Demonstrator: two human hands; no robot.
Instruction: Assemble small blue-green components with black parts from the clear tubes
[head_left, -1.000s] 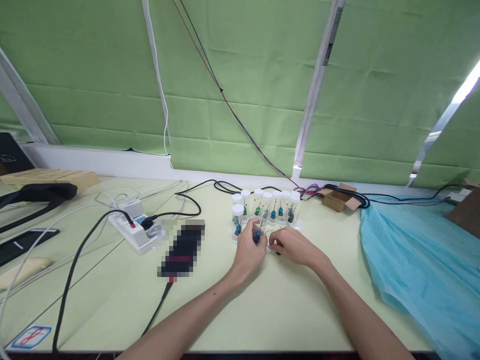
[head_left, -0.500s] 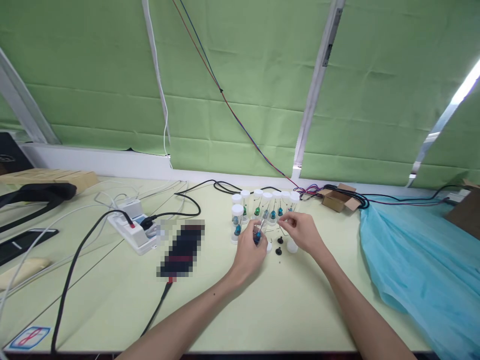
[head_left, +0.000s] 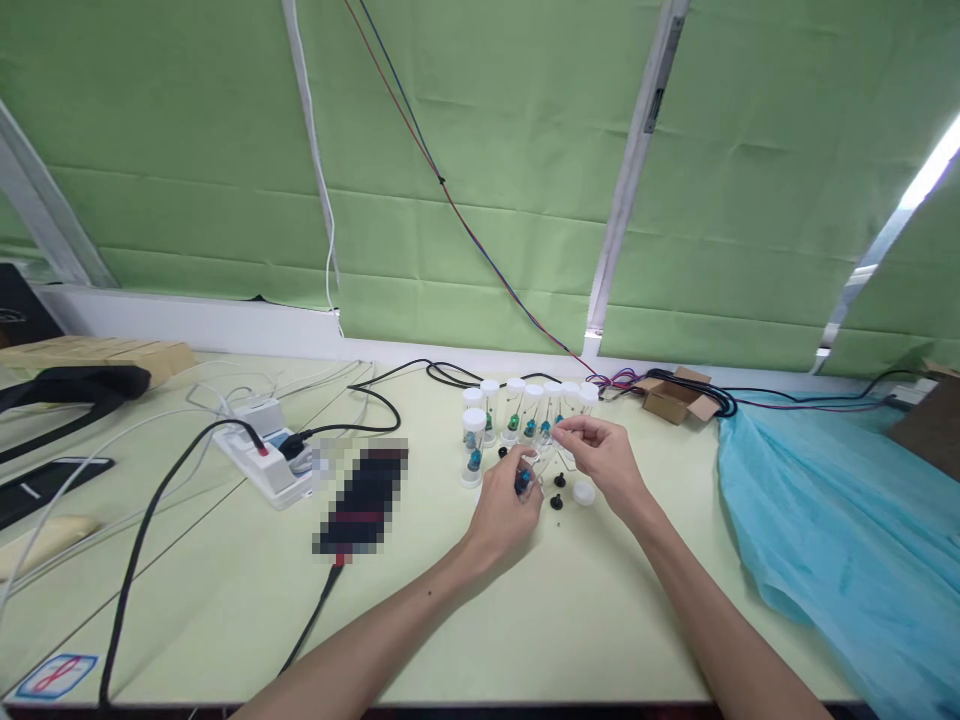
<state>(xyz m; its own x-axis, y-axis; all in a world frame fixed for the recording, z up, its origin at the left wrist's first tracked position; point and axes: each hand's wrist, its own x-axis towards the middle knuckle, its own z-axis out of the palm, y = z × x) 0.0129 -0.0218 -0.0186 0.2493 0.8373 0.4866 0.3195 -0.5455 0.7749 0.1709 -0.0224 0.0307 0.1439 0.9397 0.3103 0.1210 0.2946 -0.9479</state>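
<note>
My left hand [head_left: 507, 503] is closed around a small clear vial [head_left: 529, 473] with a blue piece inside, tilted toward the right. My right hand [head_left: 602, 456] hovers just right of it, its fingers pinched at the vial's open mouth on something too thin to make out. Behind both hands stands a row of clear vials with white caps [head_left: 525, 410], each holding a blue or green piece. A loose white cap [head_left: 583, 492] and two small black pieces [head_left: 558, 482] lie on the pale green table [head_left: 480, 610] under my right hand.
A white power strip [head_left: 262, 455] with black cables sits to the left, next to a blurred dark device [head_left: 364, 497]. A small open cardboard box [head_left: 673, 396] stands at the back right. A blue plastic sheet [head_left: 840, 540] covers the table's right end. Green blinds hang behind.
My right hand rose from the table beside my left hand and came to the vial's mouth. My left hand tilted the vial toward it. The white cap and black pieces now lie uncovered.
</note>
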